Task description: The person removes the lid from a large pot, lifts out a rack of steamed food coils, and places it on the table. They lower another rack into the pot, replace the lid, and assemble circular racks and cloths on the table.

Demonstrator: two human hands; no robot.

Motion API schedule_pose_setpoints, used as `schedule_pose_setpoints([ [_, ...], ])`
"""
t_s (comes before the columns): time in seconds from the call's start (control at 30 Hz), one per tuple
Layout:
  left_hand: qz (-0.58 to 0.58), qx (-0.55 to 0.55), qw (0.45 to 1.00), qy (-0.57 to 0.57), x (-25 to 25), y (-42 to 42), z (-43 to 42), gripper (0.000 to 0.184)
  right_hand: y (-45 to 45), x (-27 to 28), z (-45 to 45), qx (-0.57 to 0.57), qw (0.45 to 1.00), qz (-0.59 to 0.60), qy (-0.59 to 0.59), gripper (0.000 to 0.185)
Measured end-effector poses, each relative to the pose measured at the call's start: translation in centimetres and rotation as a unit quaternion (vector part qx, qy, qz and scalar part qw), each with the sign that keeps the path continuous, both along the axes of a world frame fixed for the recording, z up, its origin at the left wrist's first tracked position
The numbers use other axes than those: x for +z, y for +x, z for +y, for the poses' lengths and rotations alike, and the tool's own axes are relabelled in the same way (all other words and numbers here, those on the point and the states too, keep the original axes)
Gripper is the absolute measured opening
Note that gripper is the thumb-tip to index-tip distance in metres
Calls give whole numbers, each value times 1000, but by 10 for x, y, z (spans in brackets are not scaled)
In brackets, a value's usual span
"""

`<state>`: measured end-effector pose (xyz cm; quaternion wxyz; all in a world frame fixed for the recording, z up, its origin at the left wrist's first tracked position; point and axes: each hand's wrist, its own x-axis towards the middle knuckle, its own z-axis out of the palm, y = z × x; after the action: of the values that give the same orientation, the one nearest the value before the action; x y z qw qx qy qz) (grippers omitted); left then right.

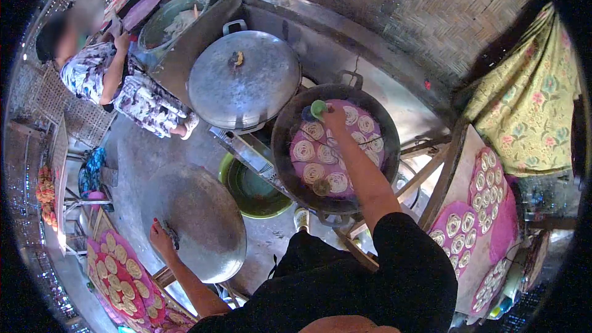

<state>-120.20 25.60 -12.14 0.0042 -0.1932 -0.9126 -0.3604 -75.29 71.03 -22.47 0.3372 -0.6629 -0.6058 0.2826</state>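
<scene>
My right hand (335, 118) is closed around a small green cup (319, 108) over the far part of a large dark wok (285, 179). Inside the wok lies a pink sheet (320, 151) bearing several pale coiled noodle rounds (303, 150). Down at the left, my left hand (161, 238) grips the dark handle (169, 232) of a big round metal lid (203, 234), which is held away from the wok.
A lidded pot (244, 77) stands beyond the wok. A green basin (246, 206) sits on the floor. At the right, a board (453, 209) holds more rounds; others lie on a red sheet (132, 271). Another person (111, 77) sits at the upper left.
</scene>
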Motion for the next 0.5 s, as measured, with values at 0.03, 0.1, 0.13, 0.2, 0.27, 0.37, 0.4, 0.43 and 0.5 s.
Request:
schedule_pose_setpoints([
  [0.03,-16,5,1000,-3,-2,-3,-1,49,10,-15,8,-3,1000,-1,1,20],
  [0.1,-31,7,999,-6,-11,-13,-4,49,47,-60,31,16,999,35,-10,25],
  [0.13,4,0,1000,7,-22,-20,-6,48,68,-60,30,-12,998,39,45,26],
  [0.2,36,-5,999,23,-26,-20,-2,48,114,-49,24,-67,994,-34,73,28],
  [0.27,-55,-9,997,46,-6,-4,5,47,161,-48,12,-109,979,-163,51,28],
  [0.37,-24,0,1000,12,-10,-8,8,48,219,-96,6,-128,948,-274,103,25],
  [0.4,-24,-1,1000,10,-1,0,14,48,230,-113,7,-134,923,-329,147,23],
  [0.43,-72,10,997,24,16,17,23,48,236,-122,10,-135,923,-329,145,23],
  [0.5,-117,20,992,36,23,24,28,48,240,-132,11,-90,909,-406,15,20],
])
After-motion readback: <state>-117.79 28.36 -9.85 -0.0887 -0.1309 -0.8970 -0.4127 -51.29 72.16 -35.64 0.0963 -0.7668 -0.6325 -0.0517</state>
